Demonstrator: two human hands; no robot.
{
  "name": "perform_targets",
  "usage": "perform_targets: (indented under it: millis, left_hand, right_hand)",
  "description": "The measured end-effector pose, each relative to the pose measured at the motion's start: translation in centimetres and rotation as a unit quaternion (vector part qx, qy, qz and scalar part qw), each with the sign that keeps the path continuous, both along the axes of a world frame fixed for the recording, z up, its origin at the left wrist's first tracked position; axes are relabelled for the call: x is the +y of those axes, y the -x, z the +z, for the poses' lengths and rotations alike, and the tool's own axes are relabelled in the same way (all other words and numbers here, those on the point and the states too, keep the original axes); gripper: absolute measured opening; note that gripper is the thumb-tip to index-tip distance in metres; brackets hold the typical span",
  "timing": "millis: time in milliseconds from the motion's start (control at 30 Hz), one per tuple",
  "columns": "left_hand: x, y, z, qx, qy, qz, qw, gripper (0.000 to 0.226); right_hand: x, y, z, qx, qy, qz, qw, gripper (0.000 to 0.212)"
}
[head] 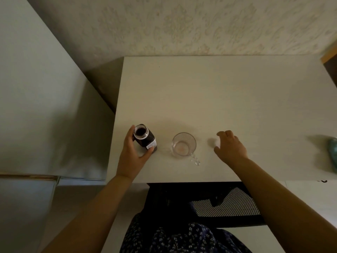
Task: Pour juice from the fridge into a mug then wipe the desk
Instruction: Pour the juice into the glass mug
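Head view shows the left hand (132, 152) gripping the uncapped juice bottle (145, 138) near the left edge of the desk (218, 92), beside the glass mug (183, 144), while the right hand (230, 147) hovers loosely curled, its hold unclear, so a hasty one-handed tilt may splash juice outside.
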State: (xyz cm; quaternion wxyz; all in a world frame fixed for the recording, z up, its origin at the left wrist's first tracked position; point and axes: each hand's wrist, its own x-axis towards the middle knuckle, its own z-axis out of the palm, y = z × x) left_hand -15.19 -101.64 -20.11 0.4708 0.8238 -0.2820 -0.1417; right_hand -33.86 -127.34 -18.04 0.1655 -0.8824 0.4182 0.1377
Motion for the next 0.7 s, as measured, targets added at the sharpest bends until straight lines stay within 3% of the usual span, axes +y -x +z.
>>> perform_targets:
  millis: [133,233,400,533,700]
  left_hand:
    - [-0.1,0.0,0.0,0.02,0.019,-0.009,1.0,0.089]
    - [-0.3,0.1,0.0,0.025,0.038,-0.003,0.999,0.087]
    - [-0.5,0.0,-0.3,0.024,0.061,0.005,0.998,0.084]
    - [-0.8,-0.2,0.0,0.029,0.069,0.0,0.997,0.081]
    - [-0.9,-0.1,0.0,0.008,0.056,-0.011,0.998,0.082]
  right_hand:
    - [2.0,0.3,0.8,-0.14,-0.042,-0.011,0.989,0.041]
    - [4.5,0.9,0.4,-0.214,-0.143,0.001,0.966,0.052]
    - [7.6,1.0,-1.4,-0.189,-0.238,-0.03,0.952,0.065]
    - [8.2,0.3,-1.5,-0.193,-0.212,-0.057,0.956,0.052]
    - [8.2,0.0,-1.5,-0.178,-0.181,-0.029,0.967,0.058]
